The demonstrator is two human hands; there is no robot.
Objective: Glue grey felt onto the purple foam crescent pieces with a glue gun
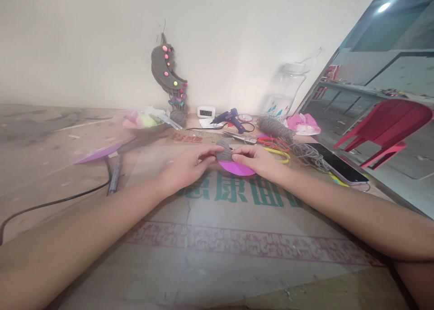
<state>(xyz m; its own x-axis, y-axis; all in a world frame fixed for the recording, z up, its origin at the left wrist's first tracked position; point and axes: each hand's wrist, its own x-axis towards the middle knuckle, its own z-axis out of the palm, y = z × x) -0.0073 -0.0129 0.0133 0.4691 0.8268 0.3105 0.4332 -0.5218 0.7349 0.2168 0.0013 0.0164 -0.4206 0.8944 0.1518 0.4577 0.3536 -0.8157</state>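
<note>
Between my hands is a curved purple cutout [237, 168], partly wrapped in grey yarn [224, 151]. My left hand [193, 163] pinches its wrapped left end between thumb and fingers. From the right, my right hand [254, 158] grips the same piece, thumb against the edge of the wrapping. Its far side is hidden behind my fingers. Just beyond lie scissors [240, 138] with their blades partly apart, and a loose heap of grey yarn [305, 154] spreads to the right of my right hand.
A blue glue gun [232, 119], white digital clock [206, 112] and clear bottle [285, 90] stand along the wall. A yarn-wrapped moon [166, 68] hangs there. At right lies a phone [335, 163]; a black cable [68, 196] crosses the left side. Cardboard [203, 264] covers the tabletop.
</note>
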